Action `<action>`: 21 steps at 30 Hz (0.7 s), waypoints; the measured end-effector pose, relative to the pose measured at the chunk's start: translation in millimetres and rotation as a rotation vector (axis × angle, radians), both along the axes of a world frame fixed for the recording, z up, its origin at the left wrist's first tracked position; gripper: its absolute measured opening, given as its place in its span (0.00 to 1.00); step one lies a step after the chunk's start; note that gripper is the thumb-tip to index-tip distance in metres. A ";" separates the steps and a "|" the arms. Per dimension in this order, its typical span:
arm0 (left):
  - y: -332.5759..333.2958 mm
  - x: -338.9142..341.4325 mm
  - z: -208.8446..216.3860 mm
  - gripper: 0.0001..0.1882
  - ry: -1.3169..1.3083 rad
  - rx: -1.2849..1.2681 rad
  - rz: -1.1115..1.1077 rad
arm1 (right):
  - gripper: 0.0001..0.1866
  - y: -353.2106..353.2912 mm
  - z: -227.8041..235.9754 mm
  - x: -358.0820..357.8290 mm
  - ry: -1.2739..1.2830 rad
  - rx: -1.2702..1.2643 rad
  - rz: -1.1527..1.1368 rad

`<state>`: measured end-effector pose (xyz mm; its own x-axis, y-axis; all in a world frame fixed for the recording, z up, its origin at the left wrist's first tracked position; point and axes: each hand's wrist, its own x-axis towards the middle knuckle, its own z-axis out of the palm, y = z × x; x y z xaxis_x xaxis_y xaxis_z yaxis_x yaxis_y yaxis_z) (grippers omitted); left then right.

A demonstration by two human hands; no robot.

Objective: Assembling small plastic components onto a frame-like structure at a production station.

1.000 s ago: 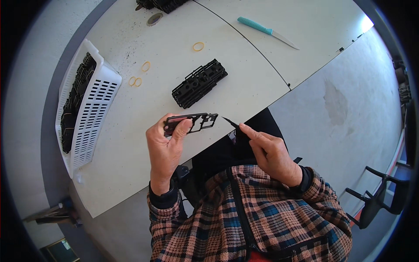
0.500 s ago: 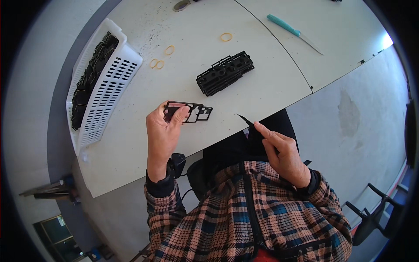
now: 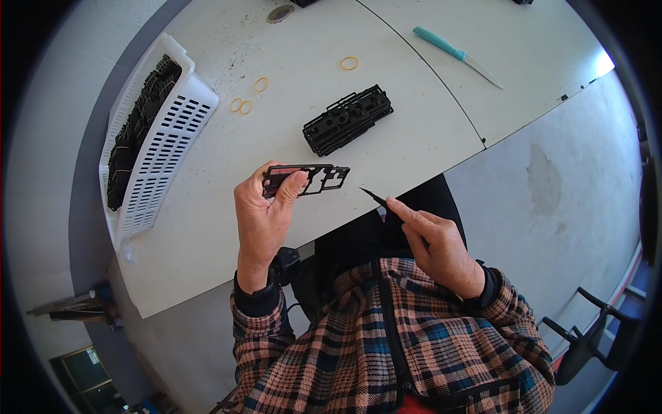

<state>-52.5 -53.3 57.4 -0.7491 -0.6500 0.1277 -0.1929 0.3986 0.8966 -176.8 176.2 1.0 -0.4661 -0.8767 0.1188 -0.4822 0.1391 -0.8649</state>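
Observation:
My left hand [image 3: 267, 210] grips a thin black plastic frame [image 3: 325, 178] with several cut-out openings, thumb on its face and the fingers behind it. It is held up over the near part of the table. In my right hand [image 3: 441, 252] is a slim black pointed tool [image 3: 374, 197] that looks like tweezers; the index finger lies along it and its tip points at the frame's right end, a short gap apart. Beyond both hands a stack of similar black plastic frames [image 3: 348, 121] lies on the table.
A white slotted basket [image 3: 169, 148] at the left holds black parts [image 3: 141, 117]. Yellow rubber bands [image 3: 349, 63] lie on the white table [image 3: 207, 228]. A knife with a teal handle [image 3: 439, 43] rests at the far right. Near the far edge is a round hole [image 3: 280, 14].
The frame in my left hand has shifted right and is tilted a little differently. My right hand has brought the tool's tip left, closer to the frame. The view has shifted slightly.

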 end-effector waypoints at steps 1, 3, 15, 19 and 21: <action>0.4 -1.2 -2.5 0.12 0.006 -0.014 -0.018 | 0.26 -1.8 1.4 0.0 0.016 0.018 0.007; 3.2 -3.8 -4.5 0.11 -0.003 -0.032 -0.025 | 0.26 -5.3 1.2 0.5 0.052 0.029 -0.003; 23.0 -12.9 -29.3 0.07 0.103 -0.045 -0.020 | 0.26 -14.3 7.1 -6.0 0.318 0.194 -0.046; 24.3 -12.5 -33.2 0.07 0.127 -0.090 -0.037 | 0.26 -14.0 6.7 -6.6 0.332 0.220 -0.059; 24.9 -13.2 -29.3 0.06 0.113 -0.141 -0.059 | 0.26 -13.7 4.8 -7.2 0.285 0.209 -0.074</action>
<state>-65.7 -28.4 28.0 -0.7610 -0.5753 0.2998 -0.0667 0.5291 0.8459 -184.0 162.5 5.8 -0.5030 -0.8610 0.0747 -0.6823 0.3425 -0.6459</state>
